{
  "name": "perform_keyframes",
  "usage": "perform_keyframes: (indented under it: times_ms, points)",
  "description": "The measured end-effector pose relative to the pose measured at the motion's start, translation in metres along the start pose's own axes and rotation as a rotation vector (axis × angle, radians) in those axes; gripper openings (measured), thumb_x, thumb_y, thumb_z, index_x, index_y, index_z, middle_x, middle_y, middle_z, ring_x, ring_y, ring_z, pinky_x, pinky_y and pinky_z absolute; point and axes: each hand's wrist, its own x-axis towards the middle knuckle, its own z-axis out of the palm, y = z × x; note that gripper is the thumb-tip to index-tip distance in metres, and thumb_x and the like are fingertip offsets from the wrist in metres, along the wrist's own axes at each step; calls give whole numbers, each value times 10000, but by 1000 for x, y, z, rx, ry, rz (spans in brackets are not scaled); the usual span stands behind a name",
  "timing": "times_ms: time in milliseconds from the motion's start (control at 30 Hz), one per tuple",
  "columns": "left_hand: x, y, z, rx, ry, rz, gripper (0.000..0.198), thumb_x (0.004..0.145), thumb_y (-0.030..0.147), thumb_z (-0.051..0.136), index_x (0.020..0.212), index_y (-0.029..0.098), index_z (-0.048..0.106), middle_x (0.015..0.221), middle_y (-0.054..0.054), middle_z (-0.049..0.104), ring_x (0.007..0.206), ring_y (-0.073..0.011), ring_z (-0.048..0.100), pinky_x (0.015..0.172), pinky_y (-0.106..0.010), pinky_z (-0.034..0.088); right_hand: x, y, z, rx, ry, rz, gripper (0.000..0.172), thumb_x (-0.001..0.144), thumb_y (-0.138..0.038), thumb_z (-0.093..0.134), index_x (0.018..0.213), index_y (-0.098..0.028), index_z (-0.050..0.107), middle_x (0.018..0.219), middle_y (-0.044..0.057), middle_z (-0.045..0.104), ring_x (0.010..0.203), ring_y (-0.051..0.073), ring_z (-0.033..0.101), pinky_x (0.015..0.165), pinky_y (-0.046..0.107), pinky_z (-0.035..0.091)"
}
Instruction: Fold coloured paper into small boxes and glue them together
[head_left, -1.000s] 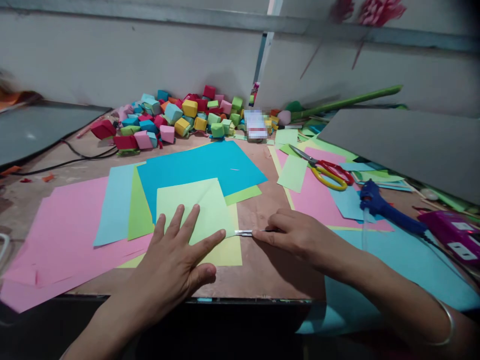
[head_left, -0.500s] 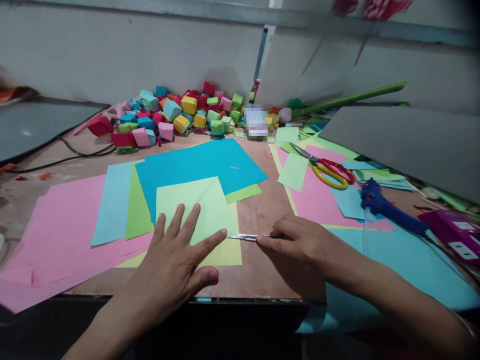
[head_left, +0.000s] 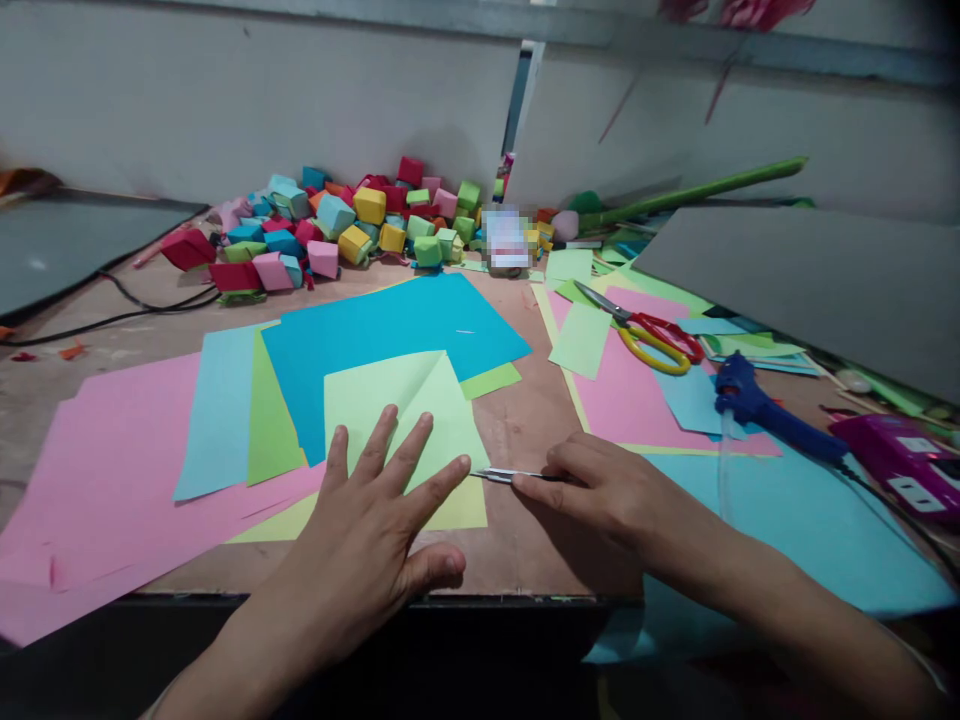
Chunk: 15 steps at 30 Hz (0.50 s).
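Observation:
My left hand (head_left: 386,515) lies with fingers spread on a pale green sheet of paper (head_left: 386,385) that has a crease near its top corner. Beneath that sheet a pale yellow paper (head_left: 461,508) shows along the front. My right hand (head_left: 592,485) is closed round a slim craft knife (head_left: 499,475), its pointed blade aimed left. The blade tip is close to my left index fingertip, at the right edge of the pale green sheet. A blue sheet (head_left: 375,325) lies behind, partly covered by the pale green one.
Pink sheets (head_left: 120,460) spread at the left. Several folded paper cubes (head_left: 335,215) are heaped at the back. To the right lie red-and-yellow scissors (head_left: 652,340), a blue glue gun (head_left: 772,410) and a purple power socket block (head_left: 900,465). The table's edge (head_left: 517,598) runs in front.
My left hand and the pale green sheet have slid a little to the right. The knife tip has shifted slightly right too, while my right hand keeps its grip.

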Motion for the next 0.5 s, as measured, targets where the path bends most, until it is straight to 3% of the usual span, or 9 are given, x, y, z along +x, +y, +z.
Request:
perform_keyframes:
  times_ms: [167,367,500]
  points:
    - [7,5,-8,-20,8,24,688,888,715,328,1499,414,232,1591,-65,266,1468,-415,105,1043,-771,124,-5,5,-1,36,-6,67,365,1021,-253,343,1197,-247,663,831,69,588,770,179,517,652,284,400]
    - [-2,-21,-7,28,66,71,414,978,502,370,1389,498,425,1561,71,331,1473,-354,149,1107,-678,-3,-5,5,-9,25,-62,137,343,1014,-284,374,1133,-239,693,802,57,591,735,173,507,619,278,371]
    - [-11,-26,0,56,13,48,516,966,562,367,1466,492,262,1586,72,264,1477,-347,127,1121,-639,-31,-5,5,-8,12,-50,69,370,1020,-265,346,1140,-213,693,812,70,599,742,172,509,617,274,381]
